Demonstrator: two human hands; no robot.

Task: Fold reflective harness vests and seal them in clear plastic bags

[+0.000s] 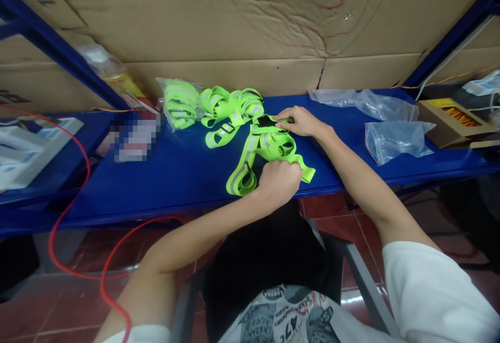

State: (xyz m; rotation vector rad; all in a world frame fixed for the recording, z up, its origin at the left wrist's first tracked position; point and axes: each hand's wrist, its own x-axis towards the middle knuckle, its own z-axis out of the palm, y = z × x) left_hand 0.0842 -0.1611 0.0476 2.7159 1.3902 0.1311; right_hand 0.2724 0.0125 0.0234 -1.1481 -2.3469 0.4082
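Neon-yellow reflective straps (269, 145) with a grey stripe lie in loops near the front edge of the blue bench. My left hand (280, 184) is closed on a lower part of the strap, and a short end sticks out past its knuckles. At the upper part, my right hand (299, 121) pinches the strap between thumb and fingers. Behind these, a second looped reflective strap (232, 106) with a black buckle rests on the bench. A clear bag (182, 104) packed with a folded strap stands to its left.
Clear plastic bags (394, 142) lie at the right of the bench (175, 176), beside a cardboard box (455, 121) with orange contents. A bottle (117, 74) leans at the back left. A red hose (84, 155) hangs at left. Cardboard (195, 25) walls the back.
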